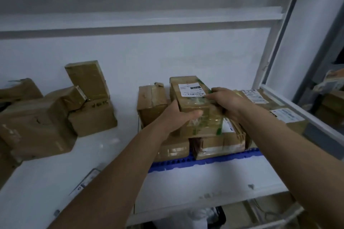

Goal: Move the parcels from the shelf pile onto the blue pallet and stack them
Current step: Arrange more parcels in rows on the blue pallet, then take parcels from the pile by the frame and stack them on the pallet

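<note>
- White shelf board (115,145), long and flat, against a pale wall.
- On left part: loose pile of brown parcels (35,122), lying directly on board, some tilted; one tall parcel (87,78) leaning upright at back.
- On right part: blue pallet (204,161), flat on board, front edge close to shelf edge.
- On pallet: stacked brown parcels (219,145), taped, some with white labels.
- Near front edge, left of pallet: flat item with white label (87,180), partly hidden, kind not clear.
</note>
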The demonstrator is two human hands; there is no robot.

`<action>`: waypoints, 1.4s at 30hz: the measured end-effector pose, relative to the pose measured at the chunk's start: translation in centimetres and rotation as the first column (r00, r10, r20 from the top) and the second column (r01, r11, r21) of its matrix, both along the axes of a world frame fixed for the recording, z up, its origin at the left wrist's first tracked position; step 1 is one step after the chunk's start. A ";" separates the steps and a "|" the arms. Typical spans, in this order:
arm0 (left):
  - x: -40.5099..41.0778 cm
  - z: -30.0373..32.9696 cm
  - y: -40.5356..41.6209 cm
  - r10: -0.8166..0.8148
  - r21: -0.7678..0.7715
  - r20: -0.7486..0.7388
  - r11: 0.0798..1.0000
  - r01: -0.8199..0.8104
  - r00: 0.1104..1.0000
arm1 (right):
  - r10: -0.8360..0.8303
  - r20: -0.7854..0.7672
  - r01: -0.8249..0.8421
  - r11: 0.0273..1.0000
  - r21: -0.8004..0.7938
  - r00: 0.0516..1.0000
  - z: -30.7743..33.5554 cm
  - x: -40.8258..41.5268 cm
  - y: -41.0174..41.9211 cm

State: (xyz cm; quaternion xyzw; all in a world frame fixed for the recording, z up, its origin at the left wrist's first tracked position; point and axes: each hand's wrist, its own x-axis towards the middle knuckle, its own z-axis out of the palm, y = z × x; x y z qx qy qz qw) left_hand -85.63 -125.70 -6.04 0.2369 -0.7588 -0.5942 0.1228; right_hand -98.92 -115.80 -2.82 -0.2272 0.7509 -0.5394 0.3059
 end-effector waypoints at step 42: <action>-1.4 -3.9 -0.7 0.305 0.155 0.143 0.933 -0.326 0.942 | 0.143 -0.015 -0.143 0.990 -0.017 0.990 -5.0 -0.2 -1.5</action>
